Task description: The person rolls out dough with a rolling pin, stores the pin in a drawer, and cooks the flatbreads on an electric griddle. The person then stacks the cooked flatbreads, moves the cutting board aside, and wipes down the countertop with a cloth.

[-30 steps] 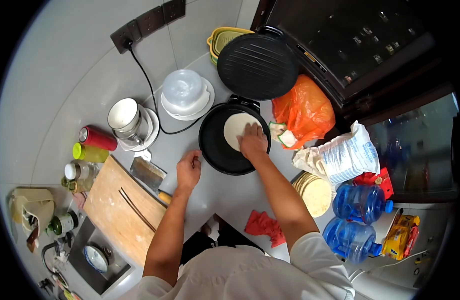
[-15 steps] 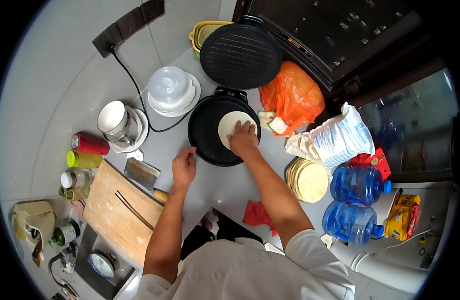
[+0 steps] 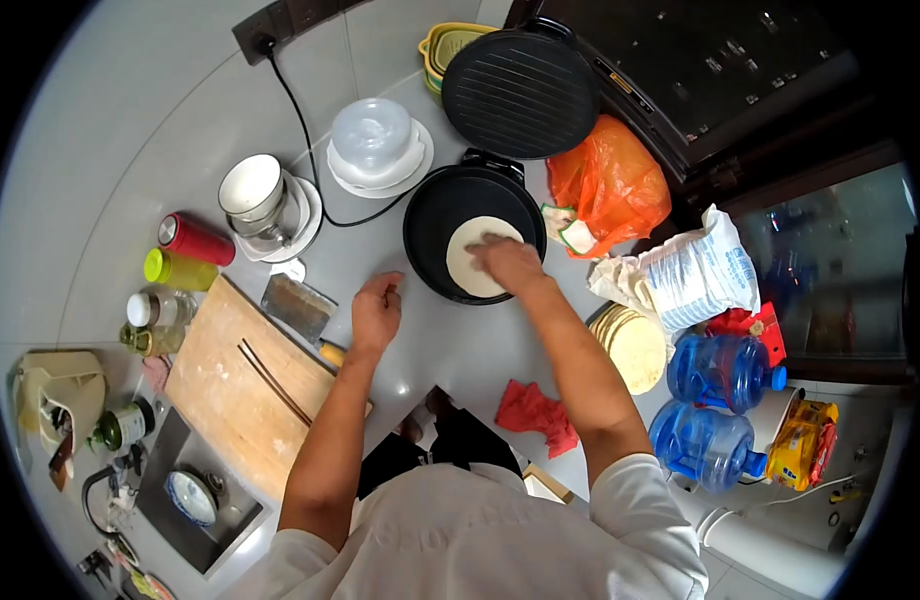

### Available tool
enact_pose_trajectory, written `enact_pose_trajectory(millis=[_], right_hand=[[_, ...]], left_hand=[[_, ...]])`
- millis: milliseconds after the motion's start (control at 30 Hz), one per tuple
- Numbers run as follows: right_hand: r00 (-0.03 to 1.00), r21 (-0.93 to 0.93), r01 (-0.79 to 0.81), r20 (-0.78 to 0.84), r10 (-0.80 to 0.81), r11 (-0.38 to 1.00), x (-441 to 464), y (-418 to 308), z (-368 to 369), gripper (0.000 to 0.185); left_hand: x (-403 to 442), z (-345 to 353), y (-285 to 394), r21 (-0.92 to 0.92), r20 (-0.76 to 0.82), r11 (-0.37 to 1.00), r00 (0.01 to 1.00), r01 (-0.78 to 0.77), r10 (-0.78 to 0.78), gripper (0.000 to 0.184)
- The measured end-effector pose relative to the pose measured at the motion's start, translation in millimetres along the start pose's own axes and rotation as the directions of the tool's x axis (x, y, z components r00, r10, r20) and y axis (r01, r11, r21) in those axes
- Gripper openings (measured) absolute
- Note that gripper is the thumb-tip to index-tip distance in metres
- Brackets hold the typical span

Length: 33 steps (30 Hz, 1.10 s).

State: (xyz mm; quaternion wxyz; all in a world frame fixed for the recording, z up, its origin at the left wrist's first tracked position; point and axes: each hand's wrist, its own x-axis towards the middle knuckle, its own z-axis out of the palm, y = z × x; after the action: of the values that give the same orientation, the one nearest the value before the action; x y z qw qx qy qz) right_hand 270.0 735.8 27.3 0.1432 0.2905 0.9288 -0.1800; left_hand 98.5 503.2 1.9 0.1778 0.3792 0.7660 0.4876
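Note:
A round, pale flatbread (image 3: 468,272) lies in the black pan of an electric griddle (image 3: 430,270), right of the pan's middle. My right hand (image 3: 510,264) is over the flatbread, its fingers stretched across the surface and blurred by motion. Whether the fingertips press on it or skim it, I cannot tell. To the left of the pan, above the grey counter, my left hand (image 3: 377,312) hangs with fingers curled in and nothing visible in them. The griddle's ridged lid (image 3: 520,90) stands raised behind the pan.
Left are a floured wooden board (image 3: 220,370) with chopsticks (image 3: 270,380), a cleaver (image 3: 298,308) and stacked bowls (image 3: 252,190). Right are stacked flatbreads (image 3: 635,352), a white flour bag (image 3: 695,265), an orange plastic bag (image 3: 620,185) and blue water bottles (image 3: 710,370). A red cloth (image 3: 535,415) lies near the front edge.
The camera view has shifted, moving the counter items slightly right and up. My right hand has moved over the flatbread and is now blurred. My left hand stays curled beside the pan.

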Motion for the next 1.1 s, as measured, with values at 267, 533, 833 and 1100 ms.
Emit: enact_pose_trajectory(millis=[267, 533, 833, 1100], right_hand=[[0.904, -0.174, 0.426, 0.046, -0.425, 0.888, -7.9, -4.7, -2.8, 0.053], [0.886, -0.162, 0.278, -0.337, -0.318, 0.947, 48.5, -42.7, 35.8, 0.041], [0.950, -0.098, -0.296, -0.129, 0.283, 0.950, 6.7, -22.3, 5.7, 0.059], [0.923, 0.039, -0.208, -0.323, 0.209, 0.977, 56.4, -36.3, 16.0, 0.053]], left_hand=[[0.6, -18.7, -0.2, -0.001, -0.044, 0.999, 0.998, 0.049, -0.049, 0.030], [2.0, -17.2, -9.8, 0.049, -0.055, 0.997, 0.997, 0.054, -0.051, 0.030], [13.9, -13.0, -6.8, 0.008, -0.074, 0.998, 0.996, 0.056, -0.055, 0.033], [10.6, -7.9, -7.5, 0.017, -0.021, 0.997, 0.996, 0.082, -0.081, 0.035]])
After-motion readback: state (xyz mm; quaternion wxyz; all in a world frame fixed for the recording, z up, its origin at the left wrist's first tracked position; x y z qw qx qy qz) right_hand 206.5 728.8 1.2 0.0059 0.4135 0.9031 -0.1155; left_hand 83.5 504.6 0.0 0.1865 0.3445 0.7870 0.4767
